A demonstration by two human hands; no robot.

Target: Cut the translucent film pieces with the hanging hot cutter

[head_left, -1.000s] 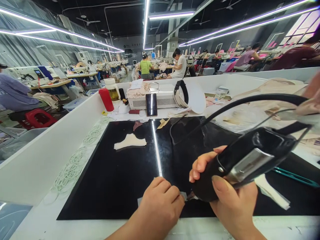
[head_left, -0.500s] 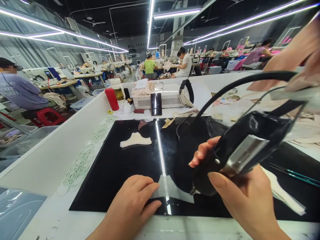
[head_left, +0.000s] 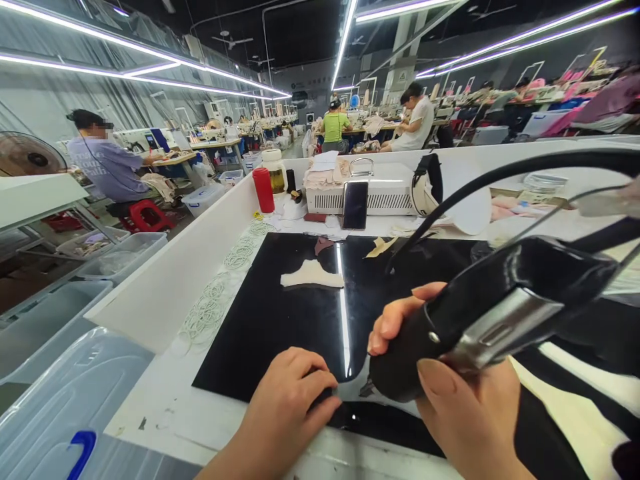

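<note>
My right hand point(head_left: 470, 407) grips a black corded hand tool point(head_left: 480, 287) with a silver metal lever. Its dark tip points down at a thin grey translucent piece point(head_left: 353, 388) on the black mat point(head_left: 250, 347). Thumb and forefinger of my left hand point(head_left: 295, 400) close on the left end of that piece, close to the tip. My right hand and the tool hide much of the piece's right side. Farther back on the mat lies a cream-coloured shaped piece point(head_left: 313, 274).
Pale green rings point(head_left: 207, 310) lie left of the mat. Behind it stand a phone point(head_left: 355, 205), a white vented box point(head_left: 390, 197) and a red cup point(head_left: 263, 190). A thick black hose point(head_left: 490, 175) arches over the right side. People sit at work beyond the low partition.
The view has swung left, so the bench appears farther right. The tool's tip has come closer to my left hand along the grey piece. A blurred hand at upper right has left view.
</note>
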